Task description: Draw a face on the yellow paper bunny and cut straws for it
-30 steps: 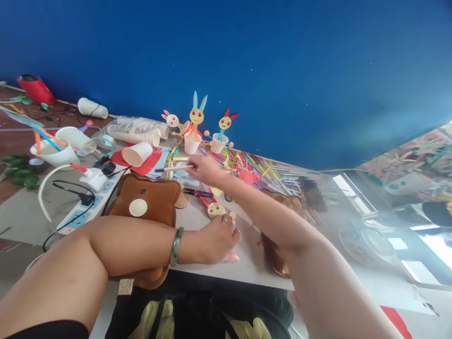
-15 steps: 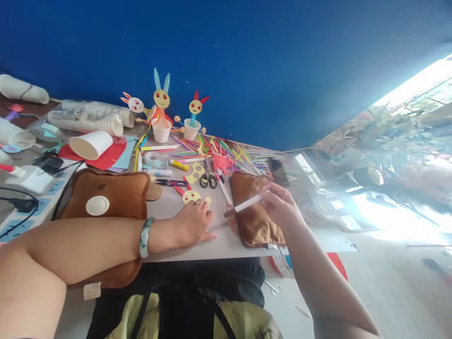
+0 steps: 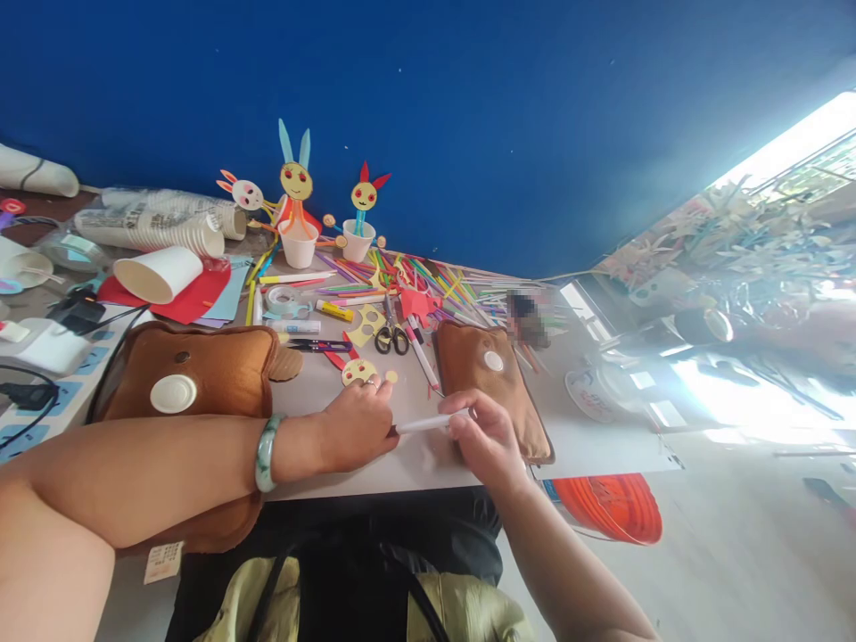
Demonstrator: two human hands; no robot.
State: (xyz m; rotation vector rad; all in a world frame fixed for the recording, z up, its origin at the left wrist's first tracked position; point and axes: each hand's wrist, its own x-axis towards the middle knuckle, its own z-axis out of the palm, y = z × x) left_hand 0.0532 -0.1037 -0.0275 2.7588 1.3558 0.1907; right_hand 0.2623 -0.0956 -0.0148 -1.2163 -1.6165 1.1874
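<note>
My right hand [image 3: 491, 437] grips a white marker [image 3: 428, 423] by its rear part and holds it almost level over the table's front. The marker's dark brown end reaches the fingers of my left hand [image 3: 361, 423], which are closed around it and partly hide it. Beyond the left knuckles lies a yellow paper rabbit face [image 3: 358, 371] with red ears. A small pale paper disc [image 3: 391, 377] is beside it. Another white marker [image 3: 422, 357] lies further back, close to black-handled scissors [image 3: 390, 335].
Brown plush hot-water bags lie left [image 3: 201, 357] and right [image 3: 472, 348]. Paper-cup rabbit figures [image 3: 299, 245] stand by the blue wall. Colourful sticks [image 3: 441, 290], a tape roll [image 3: 284, 301], thread snips [image 3: 317, 345] and a power strip [image 3: 73, 379] crowd the table. A red bucket [image 3: 612, 508] is below.
My right hand has brought the marker left and down, off the right bag. My left fingers have closed on its brown end. The view has shifted slightly.
</note>
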